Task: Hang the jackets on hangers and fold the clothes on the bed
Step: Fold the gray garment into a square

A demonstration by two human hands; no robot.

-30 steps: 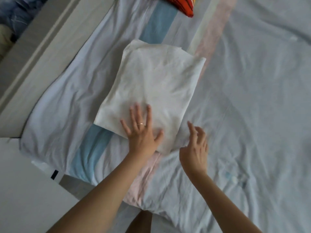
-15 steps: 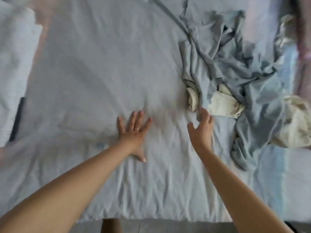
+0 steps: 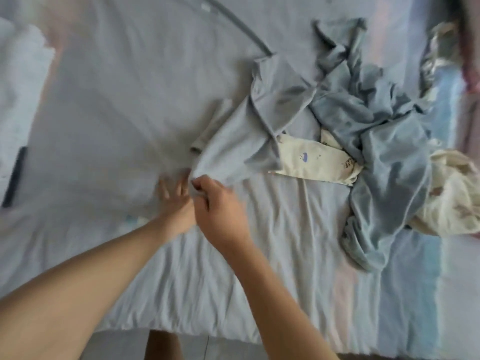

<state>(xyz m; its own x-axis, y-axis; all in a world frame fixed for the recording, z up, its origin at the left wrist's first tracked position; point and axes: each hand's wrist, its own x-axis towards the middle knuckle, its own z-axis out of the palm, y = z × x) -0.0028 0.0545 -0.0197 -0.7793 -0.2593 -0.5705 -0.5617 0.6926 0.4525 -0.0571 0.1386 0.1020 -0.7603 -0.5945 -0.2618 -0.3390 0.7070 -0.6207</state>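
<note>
An edge of the blue garment (image 3: pixel 233 141) is pinched by the right hand (image 3: pixel 220 211) and held stretched from the heap (image 3: pixel 389 157) on the bed (image 3: pixel 104 100), presumably for spreading flat. The left hand (image 3: pixel 174 201), blurred, appears laid open alongside.

Soft matt blue-grey cloth garment (image 3: pixel 233 141); creased matt cotton bedsheet (image 3: pixel 272 255); cream printed fabric (image 3: pixel 311 162).

We see a pale blue-grey bed sheet (image 3: pixel 104 113), with light blue and pink stripes down the right of the frame. The garment (image 3: pixel 246 131) at centre is dusty blue. Beside it, a cream cloth (image 3: pixel 311 162) carries small purple-blue prints. At the left edge lies a white folded cloth (image 3: pixel 20 87).
</note>
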